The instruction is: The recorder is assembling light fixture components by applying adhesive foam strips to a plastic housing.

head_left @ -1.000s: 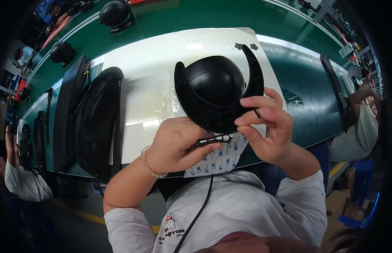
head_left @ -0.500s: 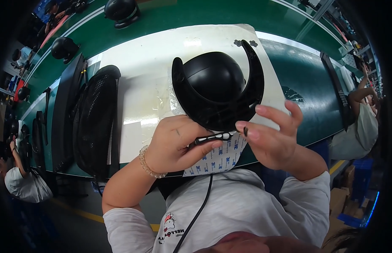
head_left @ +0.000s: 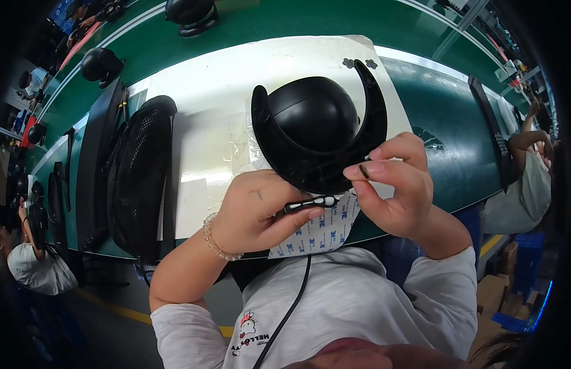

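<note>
Mostly black, two-pronged crescent piece (head_left: 316, 173)

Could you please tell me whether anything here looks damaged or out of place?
Only one mild oddity: what looks like clear film lies wrinkled on the white board, left of the black crescent; I see no spill or damage.

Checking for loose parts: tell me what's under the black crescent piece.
Around the black crescent piece show a white board, a black dome within its curve, and a printed sheet on the near side. What lies directly beneath is covered.
</note>
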Motion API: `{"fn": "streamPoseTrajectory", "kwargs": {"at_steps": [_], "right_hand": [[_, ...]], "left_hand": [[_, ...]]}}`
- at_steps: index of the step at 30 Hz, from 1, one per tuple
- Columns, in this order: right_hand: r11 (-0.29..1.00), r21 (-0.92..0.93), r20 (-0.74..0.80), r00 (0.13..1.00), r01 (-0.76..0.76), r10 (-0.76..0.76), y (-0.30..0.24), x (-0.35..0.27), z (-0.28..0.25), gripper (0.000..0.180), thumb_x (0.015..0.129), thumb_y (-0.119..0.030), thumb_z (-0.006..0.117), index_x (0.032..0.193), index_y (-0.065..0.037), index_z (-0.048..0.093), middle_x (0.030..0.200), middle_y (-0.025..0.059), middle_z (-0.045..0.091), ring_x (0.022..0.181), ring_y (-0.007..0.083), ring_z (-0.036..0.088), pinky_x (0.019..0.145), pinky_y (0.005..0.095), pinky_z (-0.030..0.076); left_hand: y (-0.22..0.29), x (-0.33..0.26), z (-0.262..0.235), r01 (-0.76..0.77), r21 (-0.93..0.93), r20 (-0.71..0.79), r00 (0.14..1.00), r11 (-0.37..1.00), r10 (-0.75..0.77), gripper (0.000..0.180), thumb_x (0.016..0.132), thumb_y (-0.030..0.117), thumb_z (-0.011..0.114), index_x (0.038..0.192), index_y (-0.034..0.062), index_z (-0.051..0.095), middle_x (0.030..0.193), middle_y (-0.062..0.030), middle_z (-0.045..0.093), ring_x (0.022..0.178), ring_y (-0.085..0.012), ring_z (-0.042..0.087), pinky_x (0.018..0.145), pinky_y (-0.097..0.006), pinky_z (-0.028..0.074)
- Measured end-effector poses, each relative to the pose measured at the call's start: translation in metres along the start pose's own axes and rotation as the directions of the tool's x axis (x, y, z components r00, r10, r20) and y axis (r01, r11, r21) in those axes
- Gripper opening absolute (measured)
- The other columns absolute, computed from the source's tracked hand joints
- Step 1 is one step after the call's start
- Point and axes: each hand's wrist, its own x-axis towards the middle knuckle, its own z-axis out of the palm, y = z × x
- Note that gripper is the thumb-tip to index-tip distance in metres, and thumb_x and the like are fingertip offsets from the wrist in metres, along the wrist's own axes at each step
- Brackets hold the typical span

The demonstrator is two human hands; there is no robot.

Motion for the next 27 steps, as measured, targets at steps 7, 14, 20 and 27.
{"fn": "streamPoseTrajectory", "kwargs": {"at_steps": [7, 14, 20, 27], "right_hand": [[0.882, -0.42, 0.082, 0.977, 0.214, -0.198, -0.015, -0.001, -0.007, 0.026, 0.067, -0.017, 0.067, 0.093, -0.018, 0.063, 0.091, -0.0066, 0.063, 0.079, 0.0127, 0.051, 0.083, 0.0325, 0.031], [0.771, -0.597, 0.231, 0.968, 0.222, -0.099, -0.037, 0.003, -0.017, 0.026, 0.069, -0.019, 0.065, 0.095, -0.02, 0.063, 0.096, -0.0055, 0.063, 0.086, 0.013, 0.056, 0.096, 0.0388, 0.021], [0.962, -0.237, 0.236, 0.968, 0.138, -0.081, -0.025, -0.007, -0.02, 0.038, 0.076, -0.006, 0.054, 0.112, -0.011, 0.045, 0.096, 0.0076, 0.066, 0.108, 0.0263, 0.052, 0.102, 0.0464, 0.007], [0.994, -0.049, 0.177, 0.979, -0.097, 0.105, -0.009, -0.002, -0.026, 0.019, 0.074, -0.012, 0.065, 0.092, -0.011, 0.058, 0.103, 0.0061, 0.061, 0.107, 0.0274, 0.051, 0.096, 0.0443, 0.023]], "left_hand": [[0.0, 0.001, 0.001, -0.022, 0.004, -0.008, 1.0, 1.0, 0.022, 0.014, 0.068, 0.018, 0.072, 0.074, 0.0082, 0.063, 0.057, -0.0031, 0.055, 0.05, -0.0195, 0.053, 0.046, -0.028, 0.04], [0.003, 0.0, -0.001, 0.005, -0.004, -0.013, 1.0, 1.0, -0.005, 0.012, 0.07, 0.018, 0.071, 0.073, 0.0089, 0.064, 0.056, -0.0028, 0.055, 0.05, -0.0187, 0.053, 0.046, -0.027, 0.039], [0.0, -0.001, 0.001, -0.004, -0.016, -0.021, 1.0, 1.0, 0.003, 0.012, 0.07, 0.018, 0.071, 0.073, 0.0091, 0.064, 0.056, -0.0023, 0.054, 0.05, -0.018, 0.053, 0.046, -0.027, 0.039], [-0.001, -0.003, 0.0, 0.001, -0.01, -0.001, 1.0, 1.0, -0.001, 0.012, 0.071, 0.019, 0.07, 0.073, 0.0089, 0.064, 0.057, -0.0026, 0.055, 0.051, -0.0174, 0.054, 0.046, -0.027, 0.04]]}}
